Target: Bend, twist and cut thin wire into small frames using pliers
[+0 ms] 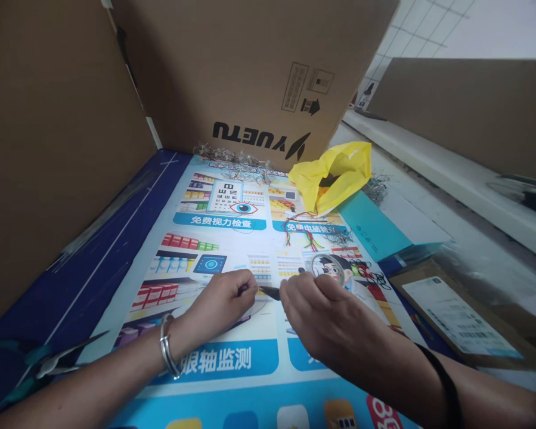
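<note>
My left hand (232,295) is closed in a pinch over the printed sheet (223,241). What its fingertips grip is too small to make out, though a faint thin strand seems to curve down beside them. Facing it from the right, my right hand (316,304) is wrapped round a dark tool with a pointed tip (270,292). That tip reaches almost to the left fingertips, and the rest of the tool is mostly hidden in the fist. Colourful cords (310,238) lie beyond my right hand, below a yellow bag (334,176) with its mouth open.
Tall cardboard panels (232,71) stand at the back and left. Tangled wire pieces (236,158) lie along the back panel's foot. A light-blue folder (372,226) and a labelled brown parcel (464,316) are at the right. Teal-handled scissors (39,363) lie front left, blades out.
</note>
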`<state>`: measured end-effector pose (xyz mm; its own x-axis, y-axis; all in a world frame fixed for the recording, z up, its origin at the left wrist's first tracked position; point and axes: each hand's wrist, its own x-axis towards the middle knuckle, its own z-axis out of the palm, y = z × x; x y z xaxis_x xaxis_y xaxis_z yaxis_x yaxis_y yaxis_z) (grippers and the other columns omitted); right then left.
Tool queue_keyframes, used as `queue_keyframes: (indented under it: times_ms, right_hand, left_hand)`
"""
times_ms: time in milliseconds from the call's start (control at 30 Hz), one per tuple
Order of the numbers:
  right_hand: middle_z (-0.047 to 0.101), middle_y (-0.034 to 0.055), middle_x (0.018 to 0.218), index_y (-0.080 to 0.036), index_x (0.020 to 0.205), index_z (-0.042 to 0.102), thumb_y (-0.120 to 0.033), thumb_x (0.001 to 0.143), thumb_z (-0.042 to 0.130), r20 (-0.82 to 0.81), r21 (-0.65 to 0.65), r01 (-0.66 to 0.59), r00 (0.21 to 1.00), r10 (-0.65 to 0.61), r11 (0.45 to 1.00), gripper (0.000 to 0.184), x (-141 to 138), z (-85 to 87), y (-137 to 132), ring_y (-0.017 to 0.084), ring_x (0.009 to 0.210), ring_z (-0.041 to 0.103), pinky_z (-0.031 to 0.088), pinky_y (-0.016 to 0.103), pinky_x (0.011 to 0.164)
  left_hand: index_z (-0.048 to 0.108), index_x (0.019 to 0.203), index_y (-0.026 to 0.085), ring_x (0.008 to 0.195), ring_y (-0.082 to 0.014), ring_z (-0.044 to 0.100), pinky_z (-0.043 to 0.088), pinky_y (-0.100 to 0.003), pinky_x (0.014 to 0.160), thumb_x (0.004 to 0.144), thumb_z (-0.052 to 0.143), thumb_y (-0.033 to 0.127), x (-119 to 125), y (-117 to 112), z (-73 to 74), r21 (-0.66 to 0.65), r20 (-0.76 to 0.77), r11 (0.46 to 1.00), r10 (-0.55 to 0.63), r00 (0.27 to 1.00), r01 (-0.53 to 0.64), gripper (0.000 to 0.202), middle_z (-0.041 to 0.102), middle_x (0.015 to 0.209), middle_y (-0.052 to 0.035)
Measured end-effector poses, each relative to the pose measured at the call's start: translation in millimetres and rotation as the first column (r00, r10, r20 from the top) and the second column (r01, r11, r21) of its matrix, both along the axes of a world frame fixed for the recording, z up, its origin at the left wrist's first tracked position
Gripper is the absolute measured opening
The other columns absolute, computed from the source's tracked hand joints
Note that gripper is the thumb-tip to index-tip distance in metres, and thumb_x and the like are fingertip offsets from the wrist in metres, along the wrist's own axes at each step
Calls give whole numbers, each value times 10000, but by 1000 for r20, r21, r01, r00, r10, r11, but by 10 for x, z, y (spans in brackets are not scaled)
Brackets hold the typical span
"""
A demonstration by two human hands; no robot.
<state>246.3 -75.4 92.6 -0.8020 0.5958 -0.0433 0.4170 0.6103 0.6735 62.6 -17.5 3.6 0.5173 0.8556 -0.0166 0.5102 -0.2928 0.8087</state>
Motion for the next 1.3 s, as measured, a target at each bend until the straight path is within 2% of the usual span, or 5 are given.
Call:
queue_keyframes:
  times_ms: [300, 533, 767, 1300]
  right_hand:
    - [499, 69, 691, -177, 764, 572, -92, 792, 416, -5, 2, -39, 999, 39, 999, 180, 43, -40, 26, 211, 660, 393, 245, 352, 564]
    - [483, 60, 710, -193, 765, 529, -99, 757, 443, -32, 17, 29, 999, -29, 999, 128, 59, -52, 31, 219, 654, 397, 252, 352, 552]
    - [489, 62, 688, -186, 745, 558, -94, 740, 450, 14, 31, 8, 1000, -8, 999, 142, 28, 4, 37, 220, 662, 415, 277, 358, 585]
    - [487, 66, 677, -179, 730, 556, -93, 762, 413, 17, 23, -54, 998, 53, 998, 171, 26, -38, 45, 219, 639, 418, 242, 354, 567]
  left_hand:
    - [491, 663, 178, 602, -109, 478, 314, -216, 553, 827, 426, 197, -1, -6, 6, -19, 1, 1000, -11, 1000, 11, 178, 527, 622, 41]
    - [482, 656, 176, 587, -102, 465, 308, -212, 549, 808, 434, 166, -2, 5, -12, 39, -16, 999, 8, 1000, -8, 160, 511, 606, 48]
    - [488, 661, 175, 601, -102, 476, 315, -214, 565, 806, 437, 152, -13, -2, -4, 43, -8, 999, -15, 1000, 16, 155, 526, 621, 45]
    - [505, 669, 175, 604, -106, 486, 314, -214, 555, 825, 434, 181, -10, 18, 1, -26, -14, 998, -50, 999, 49, 171, 550, 632, 41]
